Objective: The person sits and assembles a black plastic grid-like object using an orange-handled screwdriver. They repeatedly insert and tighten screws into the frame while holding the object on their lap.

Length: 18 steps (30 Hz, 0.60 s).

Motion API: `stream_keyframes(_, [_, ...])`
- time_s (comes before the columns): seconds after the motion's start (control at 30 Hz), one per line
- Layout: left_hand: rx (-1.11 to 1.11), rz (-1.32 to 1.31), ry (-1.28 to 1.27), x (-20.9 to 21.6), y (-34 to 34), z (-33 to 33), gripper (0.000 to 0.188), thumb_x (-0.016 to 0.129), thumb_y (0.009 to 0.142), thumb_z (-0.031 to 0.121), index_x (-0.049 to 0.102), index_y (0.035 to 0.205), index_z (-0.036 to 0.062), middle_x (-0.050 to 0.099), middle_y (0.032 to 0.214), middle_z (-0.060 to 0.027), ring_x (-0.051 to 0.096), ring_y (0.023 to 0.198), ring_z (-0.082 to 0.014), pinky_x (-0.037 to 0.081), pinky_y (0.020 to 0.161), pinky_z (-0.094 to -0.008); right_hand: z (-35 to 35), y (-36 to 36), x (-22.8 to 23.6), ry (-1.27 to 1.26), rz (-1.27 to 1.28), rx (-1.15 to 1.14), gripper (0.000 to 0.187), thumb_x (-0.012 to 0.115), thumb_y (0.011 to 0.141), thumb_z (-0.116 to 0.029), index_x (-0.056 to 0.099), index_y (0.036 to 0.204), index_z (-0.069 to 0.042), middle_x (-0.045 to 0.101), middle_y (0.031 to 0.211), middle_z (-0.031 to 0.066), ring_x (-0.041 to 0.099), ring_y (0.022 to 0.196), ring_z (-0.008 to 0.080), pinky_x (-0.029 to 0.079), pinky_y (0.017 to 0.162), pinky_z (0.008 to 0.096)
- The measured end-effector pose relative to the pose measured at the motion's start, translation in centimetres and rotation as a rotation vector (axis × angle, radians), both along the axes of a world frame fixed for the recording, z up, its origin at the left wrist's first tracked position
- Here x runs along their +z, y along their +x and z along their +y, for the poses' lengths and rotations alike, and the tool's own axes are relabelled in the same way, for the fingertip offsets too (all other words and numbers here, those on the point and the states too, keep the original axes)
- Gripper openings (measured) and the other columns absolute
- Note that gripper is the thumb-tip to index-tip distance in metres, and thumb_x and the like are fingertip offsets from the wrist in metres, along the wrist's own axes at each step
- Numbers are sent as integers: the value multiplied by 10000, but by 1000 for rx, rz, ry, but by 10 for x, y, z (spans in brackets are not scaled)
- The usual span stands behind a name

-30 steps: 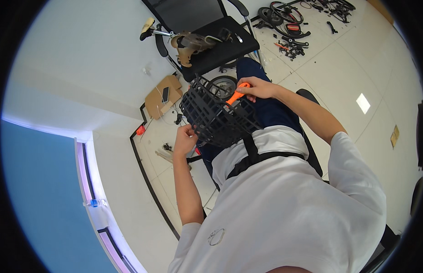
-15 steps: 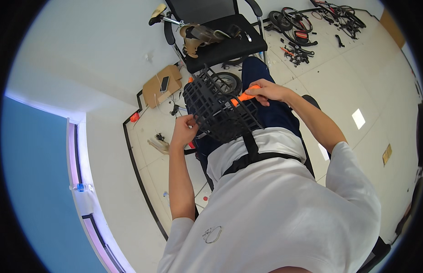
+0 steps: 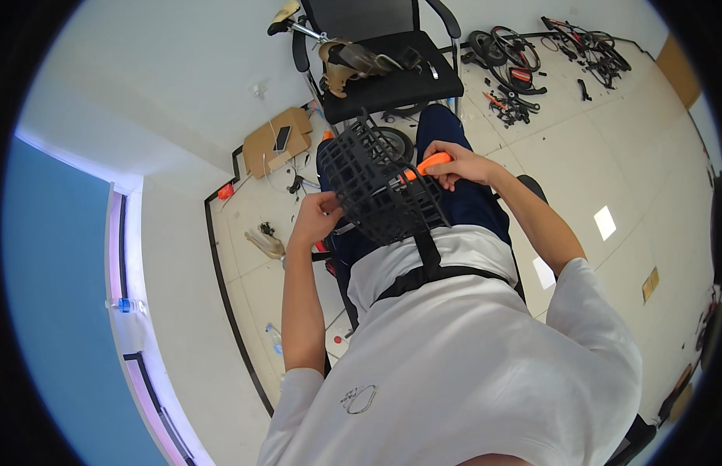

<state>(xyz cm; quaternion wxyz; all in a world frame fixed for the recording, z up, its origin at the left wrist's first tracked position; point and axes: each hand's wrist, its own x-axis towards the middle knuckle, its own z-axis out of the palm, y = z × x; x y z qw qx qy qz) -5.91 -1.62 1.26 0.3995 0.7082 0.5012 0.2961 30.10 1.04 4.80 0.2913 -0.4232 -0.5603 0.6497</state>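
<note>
The black basket (image 3: 380, 190) rests on the lap, left hand (image 3: 314, 217) gripping its edge, right hand (image 3: 458, 165) clamped on an orange-handled tool (image 3: 427, 165).

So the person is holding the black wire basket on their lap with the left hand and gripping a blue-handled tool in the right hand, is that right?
Not quite: the tool handle is orange, not blue, as the head view shows. The rest holds: the left hand is at the edge of the black wire basket on the lap, and the right hand grips the tool.

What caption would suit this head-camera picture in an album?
Seated person steadies a black wire basket on the lap with the left hand while the right hand grips an orange-handled tool.
</note>
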Motion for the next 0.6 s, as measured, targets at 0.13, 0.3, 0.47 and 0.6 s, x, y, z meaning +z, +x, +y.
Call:
stream_keyframes(0.13, [4,46,-33,15,6,-4,50,640,781,-31,590,785,-37,614,635,-53,532,605,-83,434,577,-273,10,5,-12,178,10,120,262,686,910,-223,557,967,-2,568,667,36,545,532,102,420,452,240])
stream_keyframes(0.3, [27,56,-77,30,13,-9,34,634,785,-33,620,816,-37,615,637,-50,525,606,-82,431,570,-273,10,7,-8,32,-34,131,307,650,937,-289,581,898,9,586,641,51,550,477,106,407,440,236])
stream_keyframes(0.47, [14,80,-42,11,2,-4,31,625,788,-29,623,817,-39,614,637,-51,508,594,-87,428,561,-277,8,7,0,-79,-100,145,335,640,940,-320,585,870,4,588,622,50,528,443,106,399,436,232])
stream_keyframes(0.6, [16,64,-64,8,2,-1,30,624,788,-24,616,812,-41,613,638,-56,509,593,-94,432,563,-286,6,2,-6,-37,-4,111,266,661,922,-261,553,918,-18,567,630,37,523,449,103,386,433,231])
